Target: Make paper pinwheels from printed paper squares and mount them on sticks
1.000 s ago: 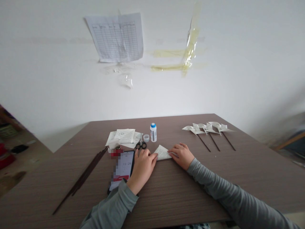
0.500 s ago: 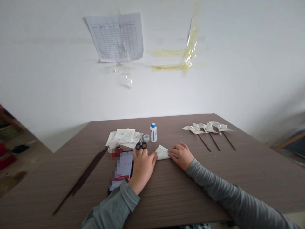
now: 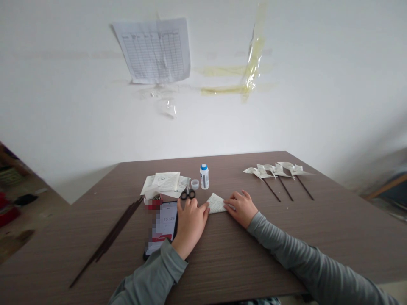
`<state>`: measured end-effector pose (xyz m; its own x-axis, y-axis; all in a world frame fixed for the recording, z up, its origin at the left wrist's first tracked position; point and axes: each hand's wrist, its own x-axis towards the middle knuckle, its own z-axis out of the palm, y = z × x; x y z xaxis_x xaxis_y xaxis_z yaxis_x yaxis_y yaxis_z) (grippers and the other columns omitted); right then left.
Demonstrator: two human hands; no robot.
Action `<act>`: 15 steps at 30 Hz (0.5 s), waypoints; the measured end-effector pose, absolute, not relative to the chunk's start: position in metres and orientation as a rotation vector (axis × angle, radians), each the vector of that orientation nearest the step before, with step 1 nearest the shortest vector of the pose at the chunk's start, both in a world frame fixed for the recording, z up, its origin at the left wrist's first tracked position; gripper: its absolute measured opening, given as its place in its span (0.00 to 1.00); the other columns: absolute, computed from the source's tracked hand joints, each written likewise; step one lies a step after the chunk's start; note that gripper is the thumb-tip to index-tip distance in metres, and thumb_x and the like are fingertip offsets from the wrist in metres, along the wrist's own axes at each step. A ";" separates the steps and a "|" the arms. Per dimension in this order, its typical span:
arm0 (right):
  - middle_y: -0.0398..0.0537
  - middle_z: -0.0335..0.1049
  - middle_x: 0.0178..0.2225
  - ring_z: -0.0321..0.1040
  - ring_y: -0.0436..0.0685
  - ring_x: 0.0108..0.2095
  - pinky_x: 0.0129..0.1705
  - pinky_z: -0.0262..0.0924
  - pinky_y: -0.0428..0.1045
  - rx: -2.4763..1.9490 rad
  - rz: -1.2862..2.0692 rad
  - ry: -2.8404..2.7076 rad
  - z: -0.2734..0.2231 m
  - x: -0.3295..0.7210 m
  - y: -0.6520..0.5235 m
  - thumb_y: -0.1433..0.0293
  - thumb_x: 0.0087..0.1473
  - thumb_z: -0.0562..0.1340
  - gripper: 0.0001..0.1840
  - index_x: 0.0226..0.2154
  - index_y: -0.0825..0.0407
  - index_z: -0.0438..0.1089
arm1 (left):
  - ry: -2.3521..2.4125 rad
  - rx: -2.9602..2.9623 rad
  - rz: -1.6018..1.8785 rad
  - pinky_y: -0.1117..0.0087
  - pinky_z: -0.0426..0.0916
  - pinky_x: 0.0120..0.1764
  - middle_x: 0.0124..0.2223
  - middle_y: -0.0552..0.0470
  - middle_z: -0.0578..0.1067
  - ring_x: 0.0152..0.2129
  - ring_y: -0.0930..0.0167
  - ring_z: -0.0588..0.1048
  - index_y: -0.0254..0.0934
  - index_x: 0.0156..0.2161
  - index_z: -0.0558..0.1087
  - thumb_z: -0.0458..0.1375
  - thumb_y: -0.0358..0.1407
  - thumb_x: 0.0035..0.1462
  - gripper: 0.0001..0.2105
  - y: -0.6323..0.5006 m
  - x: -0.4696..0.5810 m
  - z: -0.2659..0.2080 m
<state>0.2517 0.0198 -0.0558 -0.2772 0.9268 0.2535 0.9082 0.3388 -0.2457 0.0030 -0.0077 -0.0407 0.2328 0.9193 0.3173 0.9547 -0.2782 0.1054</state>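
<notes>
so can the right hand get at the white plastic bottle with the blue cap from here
Probably yes: nothing seems to stand between the right hand and the white, blue-capped plastic bottle, though the hand would first leave the folded, printed paper triangle.

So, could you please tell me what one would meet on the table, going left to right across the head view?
Dark sticks, phone, left hand, folded paper, right hand, three paper pinwheels.

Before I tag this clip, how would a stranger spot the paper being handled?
On the brown table, look between the left hand and the right hand. The folded paper lies there, roughly triangular and touched by both hands, unlike the pale sheets farther left.
</notes>
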 end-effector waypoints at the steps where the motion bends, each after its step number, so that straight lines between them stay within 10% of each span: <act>1: 0.57 0.92 0.53 0.90 0.71 0.56 0.83 0.71 0.72 -1.628 0.071 -2.262 -0.056 0.251 0.020 0.67 0.80 0.72 0.14 0.56 0.40 0.98 | -1.821 -2.382 -0.478 0.27 0.68 0.80 0.53 0.40 0.90 0.61 0.46 0.85 0.53 0.64 0.97 0.66 0.33 0.83 0.18 -0.008 0.003 -0.040; 15: 0.58 0.91 0.53 0.89 0.69 0.55 0.84 0.70 0.77 -1.614 0.066 -2.286 -0.058 0.250 0.018 0.67 0.81 0.71 0.15 0.57 0.42 0.97 | -1.850 -2.393 -0.385 0.25 0.69 0.80 0.56 0.37 0.91 0.64 0.44 0.86 0.47 0.59 0.98 0.64 0.33 0.84 0.17 -0.009 0.010 -0.027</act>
<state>0.2497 0.0185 -0.0575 -0.2964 0.9223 0.2481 0.9065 0.3535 -0.2309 0.0101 -0.0088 -0.0275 0.2334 0.9387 0.2538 0.9620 -0.2610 0.0806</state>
